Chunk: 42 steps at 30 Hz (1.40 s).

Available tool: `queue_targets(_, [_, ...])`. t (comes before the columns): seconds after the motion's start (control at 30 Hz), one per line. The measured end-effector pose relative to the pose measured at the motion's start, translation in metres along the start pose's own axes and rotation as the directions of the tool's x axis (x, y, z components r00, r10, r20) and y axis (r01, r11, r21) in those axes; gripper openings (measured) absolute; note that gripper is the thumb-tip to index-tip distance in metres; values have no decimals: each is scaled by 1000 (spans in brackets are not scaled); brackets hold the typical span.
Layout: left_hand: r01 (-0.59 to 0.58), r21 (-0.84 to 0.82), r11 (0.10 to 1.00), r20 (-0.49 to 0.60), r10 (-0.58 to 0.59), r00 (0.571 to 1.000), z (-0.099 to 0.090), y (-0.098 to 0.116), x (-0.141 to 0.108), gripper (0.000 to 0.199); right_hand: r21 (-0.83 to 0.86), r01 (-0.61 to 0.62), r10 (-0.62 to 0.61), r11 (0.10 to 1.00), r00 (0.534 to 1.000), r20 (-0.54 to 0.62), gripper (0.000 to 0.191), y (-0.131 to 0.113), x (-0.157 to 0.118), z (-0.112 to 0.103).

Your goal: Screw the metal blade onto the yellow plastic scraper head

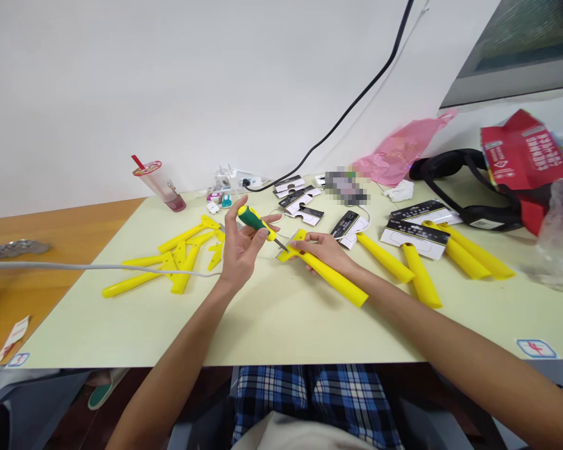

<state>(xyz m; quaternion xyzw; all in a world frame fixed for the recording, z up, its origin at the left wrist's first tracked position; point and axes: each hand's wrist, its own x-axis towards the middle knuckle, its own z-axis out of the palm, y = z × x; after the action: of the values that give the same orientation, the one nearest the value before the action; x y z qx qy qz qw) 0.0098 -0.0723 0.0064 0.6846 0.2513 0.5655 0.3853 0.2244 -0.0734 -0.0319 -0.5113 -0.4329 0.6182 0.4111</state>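
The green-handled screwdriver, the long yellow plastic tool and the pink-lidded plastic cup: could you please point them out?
Green-handled screwdriver (252,219), head view, on its handle.
Long yellow plastic tool (338,281), head view, mid-handle.
Pink-lidded plastic cup (162,184), head view, on its clear wall.

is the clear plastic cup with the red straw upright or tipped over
Upright but leaning: the clear plastic cup stands on its base on the pale table, red straw poking out the top.

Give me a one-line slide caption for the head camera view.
Left hand holds a green-handled screwdriver to a yellow tool steadied by the right hand on a pale table.
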Motion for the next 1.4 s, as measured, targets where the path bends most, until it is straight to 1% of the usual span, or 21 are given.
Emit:
queue_targets(0.1, [-45,-10,999,23,46,999,0,0,0,69,-4,-14,14,1000,1000,-2,46,-2,-2,1])
queue_targets(0.33, [-87,1,996,60,87,994,-3,-1,0,69,-12,-37,37,999,999,1,47,-3,-2,1])
queue_targets(0.53, [-112,41,993,114,107,988,-1,0,0,61,-55,-13,13,998,1000,2,44,-6,-6,4])
queue_targets(0.63, [-98,111,989,103,87,991,1,1,6,57,-73,-3,3,997,1000,-6,45,-7,-8,4])
queue_targets(0.7, [-96,183,978,97,79,992,1,4,15,54,-59,-2,1,998,1000,-16,46,-7,-7,4])
queue_targets(0.8, [-160,349,923,94,135,986,1,15,38,43,-9,15,-15,1000,1000,-21,49,-5,-5,2])
queue_targets(0.87, [-228,454,861,127,190,973,-1,28,57,35,25,43,-42,999,999,-25,50,-3,-3,0])
queue_targets(0.9, [-246,481,841,166,188,968,-2,35,67,34,38,60,-59,997,998,-34,50,-3,-2,-1])
queue_targets(0.97, [-256,506,824,272,129,953,-3,51,87,35,50,90,-87,995,994,-62,49,-3,0,-3])
queue_targets(1.0, [-257,515,818,333,86,939,-4,59,95,35,54,96,-92,994,993,-75,49,-3,1,-4])
queue_targets(1.07, [-266,533,803,456,-8,890,-5,74,109,31,62,89,-83,994,993,-86,48,-4,2,-5])
queue_targets(1.13, [-280,528,802,544,-66,836,-6,85,117,26,65,70,-64,995,994,-83,47,-5,3,-6])
queue_targets(1.2, [-288,506,813,587,-81,806,-7,90,120,26,57,60,-55,997,995,-84,43,-5,3,-7])
queue_targets(1.3, [-318,457,831,623,-44,781,-8,87,120,28,49,58,-54,997,995,-84,41,-4,3,-7])
queue_targets(1.37, [-338,451,826,624,-21,781,-8,81,120,25,52,47,-42,998,995,-96,43,-3,2,-6])
queue_targets(1.4, [-335,466,819,610,-23,792,-8,78,120,21,55,36,-30,998,994,-104,45,-3,2,-6])
